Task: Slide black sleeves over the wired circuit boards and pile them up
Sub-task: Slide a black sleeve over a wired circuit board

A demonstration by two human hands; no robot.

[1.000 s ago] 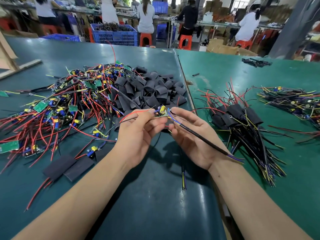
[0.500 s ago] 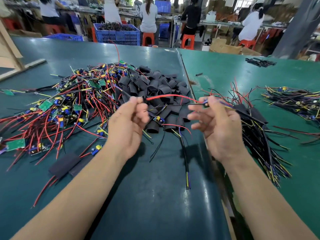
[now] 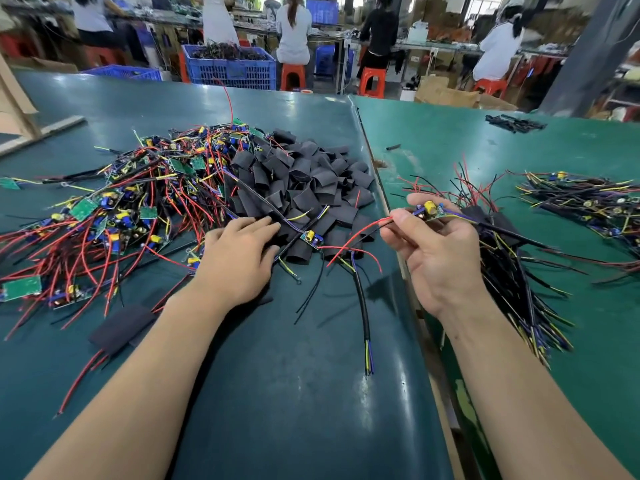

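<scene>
Now the left hand (image 3: 239, 261) has let go and reaches flat-fingered to the sleeve pile (image 3: 304, 188) — the right hand (image 3: 440, 251) pinches the bare circuit board (image 3: 429, 210), so sleeving comes next.

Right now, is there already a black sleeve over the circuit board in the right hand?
No, the circuit board pinched in the right hand is bare, its components uncovered.

no readable text, labels, brands, numbers, signs anywhere
</scene>
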